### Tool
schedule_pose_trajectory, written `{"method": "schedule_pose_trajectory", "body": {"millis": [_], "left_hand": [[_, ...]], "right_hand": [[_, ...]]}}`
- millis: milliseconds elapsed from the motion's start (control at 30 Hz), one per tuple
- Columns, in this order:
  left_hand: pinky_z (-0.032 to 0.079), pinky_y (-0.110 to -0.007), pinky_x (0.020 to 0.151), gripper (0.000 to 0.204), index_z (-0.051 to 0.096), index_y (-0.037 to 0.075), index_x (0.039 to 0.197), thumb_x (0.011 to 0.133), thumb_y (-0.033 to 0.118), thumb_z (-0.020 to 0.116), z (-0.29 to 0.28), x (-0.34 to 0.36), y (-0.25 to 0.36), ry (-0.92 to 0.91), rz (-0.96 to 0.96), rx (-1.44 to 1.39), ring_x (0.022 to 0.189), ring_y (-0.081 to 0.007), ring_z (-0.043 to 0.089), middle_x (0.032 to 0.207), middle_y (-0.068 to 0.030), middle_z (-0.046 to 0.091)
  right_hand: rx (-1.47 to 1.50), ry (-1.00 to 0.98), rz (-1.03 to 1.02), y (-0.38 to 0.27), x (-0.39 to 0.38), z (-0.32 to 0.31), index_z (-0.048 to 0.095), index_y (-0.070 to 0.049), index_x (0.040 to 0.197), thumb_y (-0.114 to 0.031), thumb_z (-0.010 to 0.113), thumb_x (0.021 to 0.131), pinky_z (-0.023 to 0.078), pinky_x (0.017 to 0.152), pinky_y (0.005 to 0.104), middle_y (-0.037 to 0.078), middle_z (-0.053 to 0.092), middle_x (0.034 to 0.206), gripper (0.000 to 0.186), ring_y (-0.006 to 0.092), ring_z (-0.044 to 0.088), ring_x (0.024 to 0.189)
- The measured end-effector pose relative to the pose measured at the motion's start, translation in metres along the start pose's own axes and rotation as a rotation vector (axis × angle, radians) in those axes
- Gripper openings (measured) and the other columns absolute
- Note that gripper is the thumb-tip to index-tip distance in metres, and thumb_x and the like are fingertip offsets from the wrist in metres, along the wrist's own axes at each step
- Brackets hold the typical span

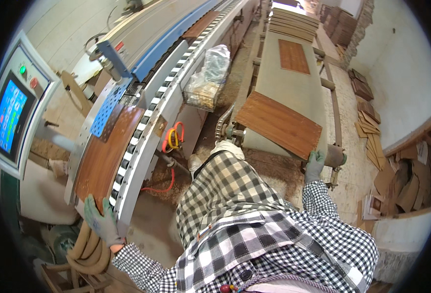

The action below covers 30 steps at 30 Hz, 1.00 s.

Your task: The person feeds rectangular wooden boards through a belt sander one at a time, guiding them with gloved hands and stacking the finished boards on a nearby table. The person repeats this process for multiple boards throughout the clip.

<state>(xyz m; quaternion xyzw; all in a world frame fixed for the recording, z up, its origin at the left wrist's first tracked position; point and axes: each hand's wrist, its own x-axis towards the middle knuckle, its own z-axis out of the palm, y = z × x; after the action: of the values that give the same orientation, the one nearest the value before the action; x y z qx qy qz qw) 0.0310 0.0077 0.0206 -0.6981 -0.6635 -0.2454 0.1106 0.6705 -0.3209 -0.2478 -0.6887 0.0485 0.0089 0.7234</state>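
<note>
My gloved left hand (101, 223) is at the near end of a brown wood-grain board (105, 158), its fingers spread against the board's edge. That board lies lengthwise on the machine's feed track, its far end by a blue perforated plate (112, 110). On my right, my gloved right hand (315, 167) is closed on the near right corner of a second brown board (279, 122). This board lies at a slant across the end of a grey-green conveyor bed (263, 141). The right thumb's underside is hidden.
A third board (294, 56) lies farther up the conveyor, before a stack of panels (293, 22). A control screen (11, 117) stands at far left. A wire basket (200, 95) and coiled red and yellow hoses (174, 137) hang from the machine. Offcuts (369, 129) lean along the right wall.
</note>
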Motion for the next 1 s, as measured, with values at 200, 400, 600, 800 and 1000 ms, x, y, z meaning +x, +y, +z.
{"method": "schedule_pose_trajectory", "body": {"millis": [200,400,600,800,1000], "left_hand": [[0.033,-0.045,0.115,0.054,0.054,0.006,0.141,0.097,0.037,0.061,0.004,0.005,0.0,-0.042,-0.01,-0.028,0.136,-0.0337,0.044,0.147,-0.0173,0.05],[0.032,-0.045,0.115,0.055,0.053,0.007,0.142,0.098,0.038,0.06,0.002,-0.001,-0.003,-0.048,-0.015,0.006,0.137,-0.0342,0.043,0.148,-0.0185,0.048],[0.03,-0.046,0.116,0.056,0.051,0.009,0.144,0.099,0.04,0.058,0.007,0.001,-0.013,-0.049,-0.003,0.003,0.138,-0.0357,0.042,0.149,-0.0208,0.046],[0.03,-0.045,0.116,0.056,0.046,0.001,0.147,0.101,0.031,0.058,0.0,-0.011,-0.033,-0.094,-0.038,-0.129,0.138,-0.0351,0.041,0.148,-0.0196,0.047],[0.03,-0.044,0.116,0.055,0.046,0.002,0.148,0.101,0.029,0.057,0.0,-0.015,-0.033,-0.075,-0.035,-0.076,0.138,-0.0345,0.041,0.15,-0.017,0.047]], "right_hand": [[0.719,0.093,0.715,-0.042,-0.031,0.029,0.055,-0.015,0.132,-0.022,0.072,0.094,0.052,0.099,0.0434,0.013,0.058,0.132,0.042,0.0317,0.058,0.116],[0.598,-0.155,0.528,-0.042,-0.01,0.03,0.048,-0.014,0.14,-0.022,0.076,0.091,0.047,0.106,0.0445,0.011,0.048,0.143,0.057,0.0333,0.049,0.126],[0.717,-0.155,0.497,-0.039,0.014,0.038,0.045,-0.014,0.144,-0.028,0.074,0.091,0.048,0.106,0.0475,0.012,0.05,0.141,0.062,0.0374,0.051,0.126],[0.652,-0.043,0.507,-0.034,0.01,0.046,0.043,-0.015,0.145,-0.032,0.073,0.092,0.047,0.108,0.0491,0.013,0.049,0.142,0.064,0.0402,0.052,0.126],[0.622,-0.039,0.467,-0.034,0.007,0.05,0.044,-0.015,0.145,-0.033,0.074,0.091,0.05,0.105,0.049,0.013,0.05,0.142,0.064,0.0401,0.053,0.124]]}}
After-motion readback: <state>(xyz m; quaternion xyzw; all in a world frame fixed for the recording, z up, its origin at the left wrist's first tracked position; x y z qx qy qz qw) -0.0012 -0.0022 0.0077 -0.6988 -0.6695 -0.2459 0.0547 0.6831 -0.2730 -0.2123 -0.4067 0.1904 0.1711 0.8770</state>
